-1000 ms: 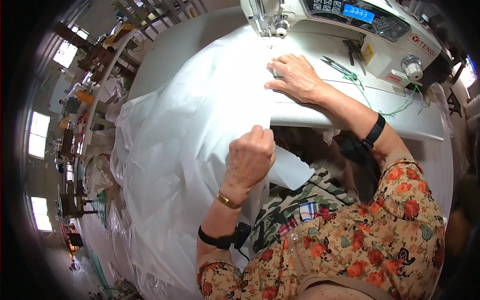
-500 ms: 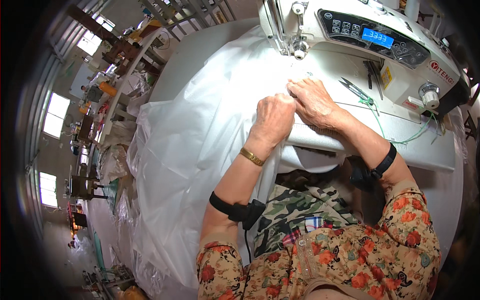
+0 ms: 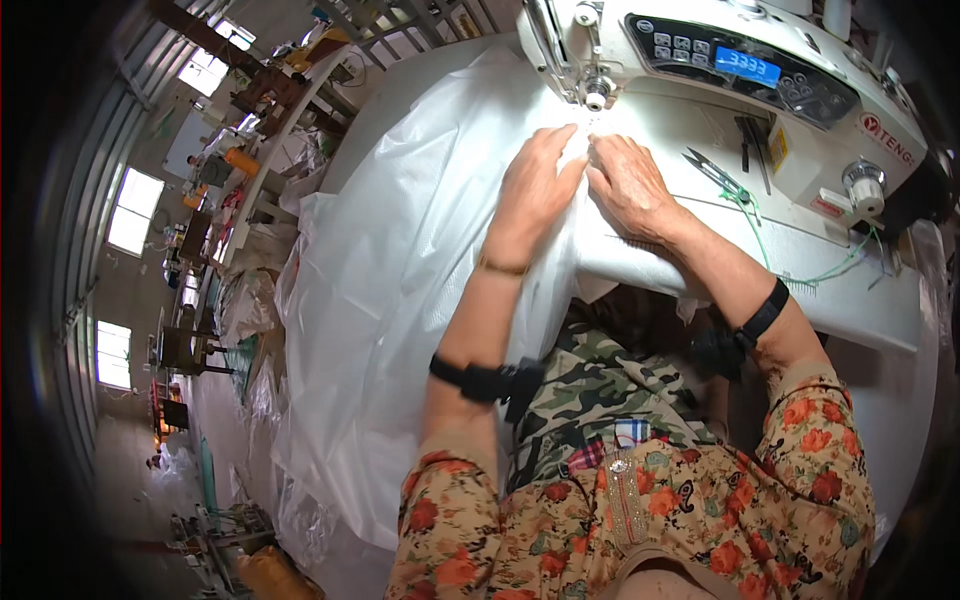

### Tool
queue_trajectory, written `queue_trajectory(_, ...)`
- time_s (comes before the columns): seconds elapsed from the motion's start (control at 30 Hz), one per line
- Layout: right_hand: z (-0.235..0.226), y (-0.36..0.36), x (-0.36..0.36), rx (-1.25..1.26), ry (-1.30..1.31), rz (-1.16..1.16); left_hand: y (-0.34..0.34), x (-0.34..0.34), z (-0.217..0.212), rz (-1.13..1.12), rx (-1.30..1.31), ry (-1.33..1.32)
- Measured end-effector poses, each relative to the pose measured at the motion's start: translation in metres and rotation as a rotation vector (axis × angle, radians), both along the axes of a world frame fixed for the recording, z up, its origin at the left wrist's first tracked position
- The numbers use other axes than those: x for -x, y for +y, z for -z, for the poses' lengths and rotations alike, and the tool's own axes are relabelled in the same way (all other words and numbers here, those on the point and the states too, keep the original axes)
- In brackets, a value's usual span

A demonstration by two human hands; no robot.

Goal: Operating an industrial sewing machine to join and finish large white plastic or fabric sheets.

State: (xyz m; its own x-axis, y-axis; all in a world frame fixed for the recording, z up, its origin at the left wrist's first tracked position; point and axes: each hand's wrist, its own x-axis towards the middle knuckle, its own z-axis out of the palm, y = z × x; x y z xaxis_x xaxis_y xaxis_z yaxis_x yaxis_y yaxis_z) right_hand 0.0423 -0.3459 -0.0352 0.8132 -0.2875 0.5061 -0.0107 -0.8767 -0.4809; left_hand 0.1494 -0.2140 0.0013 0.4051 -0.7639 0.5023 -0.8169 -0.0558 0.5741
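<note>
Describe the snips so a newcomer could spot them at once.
Find the white sewing machine with the lit blue screen. On the pale table below, right of the right hand, lie the metal snips. Green string at one end sets them apart from the dark, slender items nearby.

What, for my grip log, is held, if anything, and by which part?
The left hand lies on the cloth, the right hand at its edge; whether either grips is unclear.

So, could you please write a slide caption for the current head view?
Left hand on white sheeting, right hand close beside it, at an electronic sewing machine, thread snips nearby.
</note>
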Motion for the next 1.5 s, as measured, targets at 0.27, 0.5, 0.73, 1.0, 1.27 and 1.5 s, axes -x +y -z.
queue_trajectory(0.27, -0.003, -0.004, 0.033, -0.376, 0.117, -0.232, 0.191, 0.149, 0.121, -0.463, -0.091, 0.003)
queue_trajectory(0.5, 0.03, 0.044, 0.156, 0.041, -0.033, -0.021, 0.282, 0.165, 0.235, -0.579, -0.303, 0.215)
queue_trajectory(0.73, 0.137, 0.049, 0.171, -0.364, 0.043, 0.415, 0.337, 0.176, 0.166, -0.619, 0.024, 1.147)
queue_trajectory(1.0, 0.183, 0.014, 0.122, -0.493, -0.174, -0.05, 0.364, 0.173, 0.057, -0.493, 0.631, 1.238)
queue_trajectory(1.27, 0.052, 0.068, 0.214, -1.022, 0.494, -0.518, 0.348, 0.064, 0.079, -0.912, -0.554, -0.143)
queue_trajectory(1.5, 0.046, 0.073, 0.213, -1.174, -0.081, -0.306, 0.236, 0.151, 0.074, -0.386, -0.154, 0.108)
